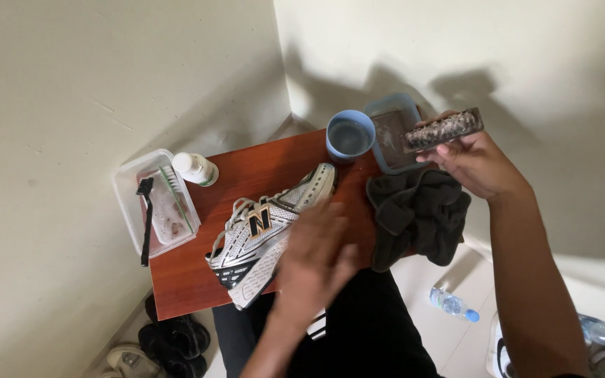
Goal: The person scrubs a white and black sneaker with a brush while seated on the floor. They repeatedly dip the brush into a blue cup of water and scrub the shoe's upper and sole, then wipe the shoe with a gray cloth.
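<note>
A: What is the left hand (316,248) doing?

B: It lies flat and blurred over the heel end of the white and silver sneaker (267,227), fingers spread loosely, pressing rather than gripping. The sneaker rests on its side near the middle of the reddish tabletop (260,164), toe pointing toward 1 o'clock.

A: And the right hand (474,164)?

B: Raised at 2 o'clock from the sneaker, fingers curled around 1 brush (442,129) with dirty bristles facing the camera, above the table's far right corner.

A: What sits around it?

B: A dark grey cloth (418,213) is heaped just below that hand, at 3 o'clock from the sneaker. A blue cup (349,135) stands at 12 o'clock, touching a blue-rimmed container (379,112). At 9 o'clock a clear tray (124,185) holds 1 black brush (146,217), with a small white bottle (194,168) beside it.
</note>
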